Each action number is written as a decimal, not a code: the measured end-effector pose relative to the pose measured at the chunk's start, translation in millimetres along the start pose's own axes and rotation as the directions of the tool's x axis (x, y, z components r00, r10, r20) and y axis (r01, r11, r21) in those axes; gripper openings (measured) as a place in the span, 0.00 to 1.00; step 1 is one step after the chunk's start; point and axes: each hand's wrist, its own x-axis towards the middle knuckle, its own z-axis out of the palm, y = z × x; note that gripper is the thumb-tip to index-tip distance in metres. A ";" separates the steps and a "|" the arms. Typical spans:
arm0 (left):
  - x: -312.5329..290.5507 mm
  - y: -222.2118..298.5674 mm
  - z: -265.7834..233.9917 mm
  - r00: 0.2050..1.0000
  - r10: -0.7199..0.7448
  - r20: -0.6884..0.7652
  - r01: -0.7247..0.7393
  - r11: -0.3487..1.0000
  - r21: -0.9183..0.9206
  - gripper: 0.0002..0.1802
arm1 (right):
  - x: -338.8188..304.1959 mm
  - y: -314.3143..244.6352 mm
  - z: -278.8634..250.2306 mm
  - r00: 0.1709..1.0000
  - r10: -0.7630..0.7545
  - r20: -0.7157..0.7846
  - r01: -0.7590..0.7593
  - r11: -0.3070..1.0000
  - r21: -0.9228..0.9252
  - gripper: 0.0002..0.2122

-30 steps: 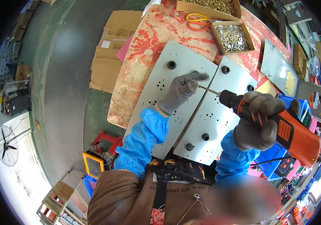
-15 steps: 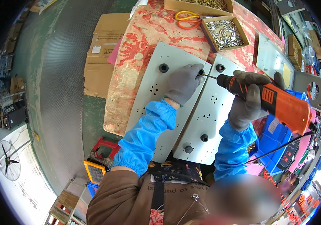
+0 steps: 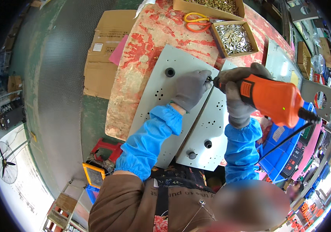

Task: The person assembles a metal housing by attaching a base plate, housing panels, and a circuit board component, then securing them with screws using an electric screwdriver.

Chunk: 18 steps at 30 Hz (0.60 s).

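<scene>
Two grey metal plates, a left one (image 3: 173, 129) and a right one (image 3: 198, 135), lie side by side, both punched with holes. My left hand (image 3: 190, 89), in a grey glove, bends its fingers around a small black round foot (image 3: 209, 79) at the left plate's far right corner. In my gloved right hand (image 3: 238, 104) is an orange and black electric screwdriver (image 3: 277, 101), its nose right at that foot. The bit is mostly hidden. Another black foot (image 3: 169, 72) stands on the left plate, and two more, including one black foot (image 3: 208, 144), on the right plate.
On the worn red workbench (image 3: 130, 69) are a cardboard box (image 3: 217, 41) of silver metal parts, a carton (image 3: 206, 12) of brass-coloured parts and orange-and-yellow-handled scissors (image 3: 197, 26). A blue bin (image 3: 277, 152) stands at right, near the screwdriver's cable (image 3: 285, 142). Flattened cardboard (image 3: 99, 69) lies left.
My right hand has moved the screwdriver left and tipped it more upright, bringing its nose onto the foot; the long bit seen before is now mostly hidden. My left hand has stayed nearly in place.
</scene>
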 end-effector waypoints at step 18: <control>-2.6 -2.3 6.7 1.000 0.004 -0.031 -0.002 0.999 0.048 0.12 | 3.4 10.2 5.8 0.999 0.035 -0.024 -0.035 0.999 0.000 0.27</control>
